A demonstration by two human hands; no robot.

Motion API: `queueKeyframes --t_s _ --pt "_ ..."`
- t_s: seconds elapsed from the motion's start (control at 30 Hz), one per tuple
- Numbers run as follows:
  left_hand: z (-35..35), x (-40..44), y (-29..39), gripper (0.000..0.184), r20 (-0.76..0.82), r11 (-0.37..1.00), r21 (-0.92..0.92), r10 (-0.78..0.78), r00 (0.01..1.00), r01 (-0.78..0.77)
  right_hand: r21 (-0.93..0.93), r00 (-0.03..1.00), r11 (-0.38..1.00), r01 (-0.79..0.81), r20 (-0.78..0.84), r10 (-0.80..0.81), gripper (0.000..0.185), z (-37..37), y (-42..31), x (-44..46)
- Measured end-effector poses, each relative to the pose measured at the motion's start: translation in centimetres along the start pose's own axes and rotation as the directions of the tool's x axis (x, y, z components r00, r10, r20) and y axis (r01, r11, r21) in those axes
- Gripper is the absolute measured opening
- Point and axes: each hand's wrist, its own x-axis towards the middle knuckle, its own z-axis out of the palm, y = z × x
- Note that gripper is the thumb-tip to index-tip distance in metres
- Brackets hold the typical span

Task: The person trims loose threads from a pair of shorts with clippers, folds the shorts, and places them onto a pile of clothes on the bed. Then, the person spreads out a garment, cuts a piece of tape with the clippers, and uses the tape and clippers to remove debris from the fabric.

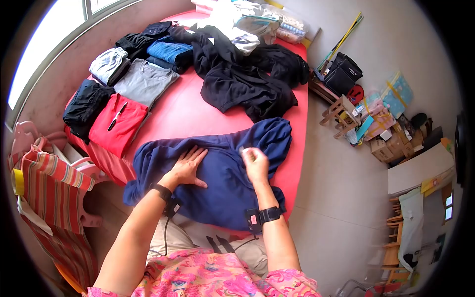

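A navy blue garment (217, 198), somewhat wrinkled, lies spread over the near end of the bed. My left hand (188, 167) rests flat on its left half, fingers and thumb apart. Over the right part of the same garment, my right hand (255, 164) is closed in a pinch. A small pale spot shows at its fingertips, too small to name. Just beyond the navy garment sits a loose heap of black clothes (242, 81).
Folded clothes line the bed's left side, among them a red shirt (111, 131), a grey T-shirt (143, 76) and blue jeans (170, 48). A striped cloth (59, 171) hangs over a pink chair at left. Boxes (388, 148) and a wooden stool (340, 115) stand on the right.
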Motion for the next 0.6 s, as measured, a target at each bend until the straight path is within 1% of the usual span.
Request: queueKeyframes --t_s 0.03,0.07,0.1,0.13,0.17,0.2,0.23,0.27,0.3,0.33,0.37,0.4,0.43,0.5,0.53,0.57,0.6 --pt "-0.3 0.0 0.3 0.125 0.004 1.000 0.005 -0.013 1.000 0.013 -0.027 0.983 0.999 -0.019 -0.183 0.014 0.013 -0.3 -1.0 0.5" --pt "-0.5 -0.1 0.5 0.124 0.008 1.000 0.013 -0.027 1.000 0.027 -0.028 0.983 0.999 -0.019 -0.182 0.014 0.013 -0.3 -1.7 0.4" --pt "-0.5 -0.1 0.4 0.124 0.008 1.000 0.012 -0.028 1.000 0.028 -0.175 0.958 0.973 0.153 -0.214 -0.189 0.010 0.0 -2.4 0.2" --pt "-0.4 -0.1 0.3 0.124 0.001 1.000 0.010 -0.022 1.000 0.022 -0.319 0.897 0.895 0.311 -0.214 -0.388 0.008 0.5 -2.8 0.1" --pt "-0.4 -0.1 0.3 0.123 -0.006 1.000 0.008 -0.016 1.000 0.016 -0.438 0.853 0.786 0.435 -0.077 -0.516 0.011 1.3 -1.9 -0.3" --pt "-0.4 -0.1 0.3 0.123 -0.008 1.000 0.011 -0.015 1.000 0.015 -0.472 0.909 0.789 0.393 0.067 -0.412 0.012 2.6 1.1 -1.1" --pt "-0.4 -0.1 0.3 0.124 -0.002 1.000 0.012 -0.018 1.000 0.018 -0.510 0.935 0.784 0.356 0.204 -0.291 0.012 3.7 4.0 -1.5" --pt "-0.4 -0.1 0.4 0.125 0.003 1.000 0.014 -0.022 1.000 0.022 -0.387 0.975 0.903 0.187 0.187 -0.122 0.013 3.7 4.5 -1.0" --pt "-0.6 0.2 0.3 0.125 -0.007 1.000 0.020 -0.021 1.000 0.021 -0.251 0.980 0.968 0.006 0.196 0.044 0.014 3.5 4.9 0.0" --pt "-0.6 0.2 0.3 0.126 -0.021 1.000 0.004 -0.018 1.000 0.018 -0.052 0.953 0.997 -0.050 0.297 0.063 0.016 2.6 5.1 1.3" --pt "-0.5 -0.2 0.4 0.127 -0.026 1.000 -0.016 -0.015 1.000 0.014 0.038 0.960 0.993 -0.109 0.265 0.095 0.018 1.9 4.2 2.1" --pt "-0.5 -0.3 0.5 0.130 -0.023 1.000 -0.013 -0.017 1.000 0.017 -0.041 0.994 0.996 -0.076 0.081 0.079 0.018 1.5 3.2 2.9" --pt "-0.3 -0.2 0.5 0.130 -0.027 1.000 -0.018 -0.021 0.999 0.021 -0.128 0.994 0.990 -0.057 -0.102 0.044 0.018 1.2 2.3 3.4" --pt "-0.1 -0.2 0.3 0.132 -0.049 1.000 -0.003 -0.017 0.999 0.017 -0.160 0.946 0.976 0.150 -0.262 -0.188 0.018 2.0 -1.4 3.0" --pt "0.1 -0.3 0.2 0.132 -0.049 1.000 -0.004 -0.023 0.999 0.023 -0.190 0.930 0.945 0.268 -0.207 -0.305 0.018 2.9 -2.4 2.6" --pt "0.2 -0.3 0.0 0.133 -0.053 1.000 -0.004 -0.015 0.998 0.015 -0.233 0.907 0.896 0.378 -0.101 -0.408 0.010 3.9 -2.8 2.0" --pt "0.3 -0.3 -0.2 0.135 -0.057 1.000 -0.001 -0.006 0.998 0.006 -0.274 0.897 0.863 0.424 -0.007 -0.443 0.009 5.1 -2.8 1.4"
